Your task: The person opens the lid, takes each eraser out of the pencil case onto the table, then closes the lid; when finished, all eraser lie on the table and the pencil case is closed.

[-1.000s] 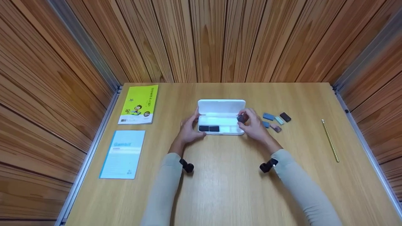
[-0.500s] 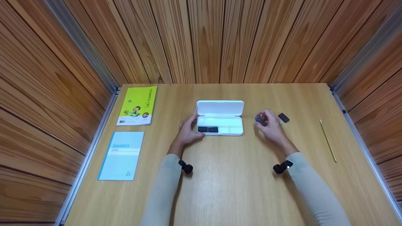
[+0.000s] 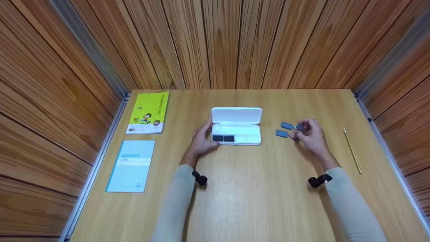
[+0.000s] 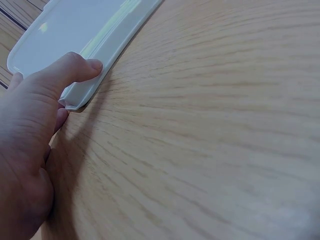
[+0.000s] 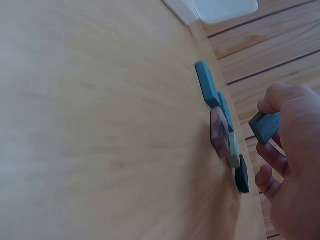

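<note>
A white pencil case (image 3: 252, 130) lies with its lid up in the middle of the table. Two black erasers (image 3: 223, 138) sit side by side in its front left compartment. My left hand (image 3: 202, 138) grips the case's left end, thumb over the front rim. Between thumb and fingers my right hand (image 3: 312, 136) pinches a dark grey eraser (image 5: 266, 127), raised off the table. Below it lie two blue erasers (image 3: 281, 133), a pinkish smudged one (image 5: 220, 132), a pale green one (image 5: 233, 152) and a black one (image 5: 242, 175); the hand partly covers this group in the head view.
A yellow-green book (image 3: 147, 112) and a light blue notebook (image 3: 131, 166) lie on the left of the table. A gold pencil (image 3: 352, 151) lies at the right. Wood-panelled walls (image 3: 223, 43) enclose the table's back and sides.
My right hand has moved right, from over the case's right end to above the loose erasers, with the dark grey eraser still pinched. The left hand stays on the case.
</note>
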`<state>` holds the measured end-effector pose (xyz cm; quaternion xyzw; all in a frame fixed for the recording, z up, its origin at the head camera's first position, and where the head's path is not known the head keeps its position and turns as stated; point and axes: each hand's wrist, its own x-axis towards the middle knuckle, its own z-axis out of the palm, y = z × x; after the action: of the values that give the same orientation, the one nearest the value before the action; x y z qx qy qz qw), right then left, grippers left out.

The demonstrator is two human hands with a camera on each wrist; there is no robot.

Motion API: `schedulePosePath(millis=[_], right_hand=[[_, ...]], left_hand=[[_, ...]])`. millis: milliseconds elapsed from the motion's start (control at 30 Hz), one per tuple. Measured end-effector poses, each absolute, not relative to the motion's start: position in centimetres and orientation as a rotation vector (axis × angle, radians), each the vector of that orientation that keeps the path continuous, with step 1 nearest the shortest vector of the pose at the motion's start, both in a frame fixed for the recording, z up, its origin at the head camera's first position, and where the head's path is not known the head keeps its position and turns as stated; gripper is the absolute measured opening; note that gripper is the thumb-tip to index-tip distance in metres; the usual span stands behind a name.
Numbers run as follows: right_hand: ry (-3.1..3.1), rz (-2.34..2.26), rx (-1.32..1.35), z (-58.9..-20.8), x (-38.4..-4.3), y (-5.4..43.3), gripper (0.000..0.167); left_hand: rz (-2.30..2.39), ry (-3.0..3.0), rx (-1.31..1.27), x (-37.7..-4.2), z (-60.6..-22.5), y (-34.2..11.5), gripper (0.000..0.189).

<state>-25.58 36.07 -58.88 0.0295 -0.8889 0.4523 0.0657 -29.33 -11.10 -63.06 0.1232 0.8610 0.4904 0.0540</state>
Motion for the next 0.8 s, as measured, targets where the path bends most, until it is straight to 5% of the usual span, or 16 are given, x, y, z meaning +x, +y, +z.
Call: schedulePosePath(millis=[800], right_hand=[[-2.718, 1.211, -0.162, -60.5, -23.8, 39.9, 0.041]], left_hand=[[1.491, 2.614, 0.349, -29.3, -62.8, -11.0, 0.124]])
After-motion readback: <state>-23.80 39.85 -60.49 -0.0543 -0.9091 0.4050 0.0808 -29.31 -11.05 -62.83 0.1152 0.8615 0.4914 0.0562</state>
